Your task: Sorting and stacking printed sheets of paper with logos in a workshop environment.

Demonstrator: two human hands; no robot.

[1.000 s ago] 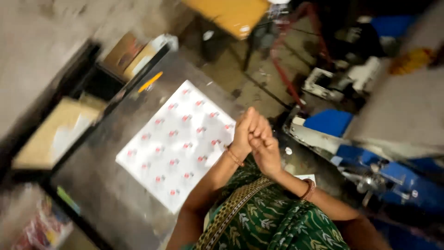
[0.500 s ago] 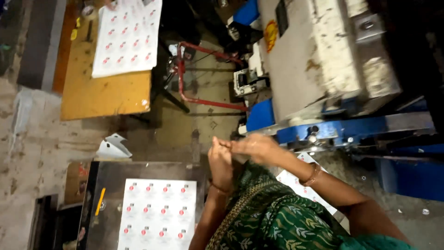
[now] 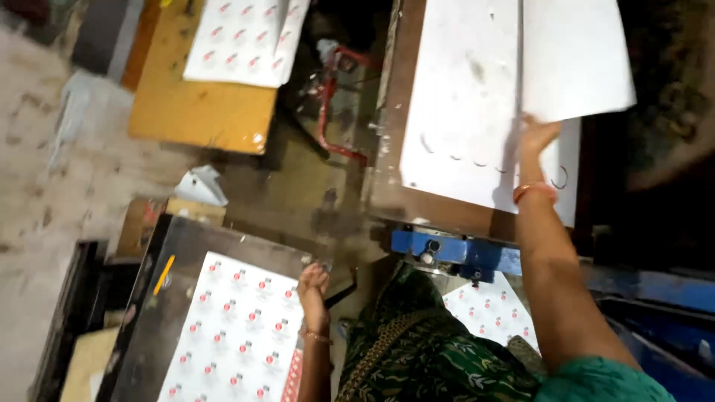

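Head cam is looking straight down here, and the person's right hand (image 3: 538,135) is reaching up and forward to a blank white sheet (image 3: 573,56), with the fingers pinching its lower edge, so that hand is grasping the sheet. The sheet is sitting tilted, overlapping the top right of a big white board (image 3: 462,104) with curved cut marks along its lower part, and that board is lying on a brown machine bed (image 3: 387,186). An orange bangle (image 3: 534,190) is showing on the right wrist. Just below the bed a blue metal bar (image 3: 454,253) is running across, with a bolt on it. The left hand (image 3: 313,286) is hanging lower down with its fingers loosely curled in, not grasping anything as far as I can tell, and it's resting right at the right edge of a printed sheet (image 3: 238,335) covered in rows of small red and grey marks. That printed sheet is lying flat on a dark metal worktop (image 3: 149,313) in the lower left. Another bit of printed sheet (image 3: 495,313) is peeking out between the person's green patterned clothing (image 3: 424,357) and the right arm. Further off at the top left, a yellow wooden table (image 3: 201,112) is carrying one more printed sheet (image 3: 246,37), well apart from both hands.
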